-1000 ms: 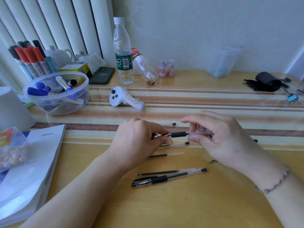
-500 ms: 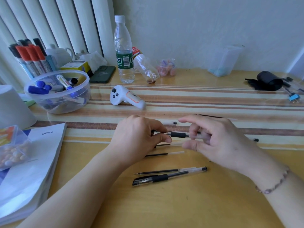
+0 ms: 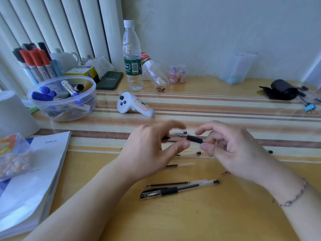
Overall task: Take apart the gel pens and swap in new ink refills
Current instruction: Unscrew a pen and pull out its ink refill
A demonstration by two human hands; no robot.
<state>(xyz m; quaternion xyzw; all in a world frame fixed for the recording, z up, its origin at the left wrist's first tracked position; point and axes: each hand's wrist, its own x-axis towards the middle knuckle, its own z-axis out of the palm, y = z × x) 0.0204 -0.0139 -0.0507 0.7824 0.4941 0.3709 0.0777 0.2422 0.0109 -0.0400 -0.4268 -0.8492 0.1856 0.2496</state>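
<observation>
A wooden counter [image 3: 173, 220] with a striped mat [image 3: 217, 108] across its middle carries loose refills [image 3: 166, 184] and a capped pen [image 3: 177, 190] near the front edge. To the left lie a book [image 3: 33, 174] and a tub [image 3: 64, 100] of markers. A white controller [image 3: 134, 105], a bottle [image 3: 132, 58], a phone [image 3: 109, 80] and a black pouch [image 3: 281, 89] sit farther back.

The desk [image 3: 173, 220] is yellow wood, crossed farther back by a cream, tan and brown striped mat [image 3: 225, 108]. The near pen [image 3: 178, 189] is clear with a black grip and cap. Far left, markers [image 3: 34, 58] wear red and black caps; those in the bowl [image 3: 52, 111] are blue. The bottle [image 3: 132, 56] has a green label, the controller [image 3: 134, 105] is white, and the blurred pouch [image 3: 281, 89] looks black.
</observation>
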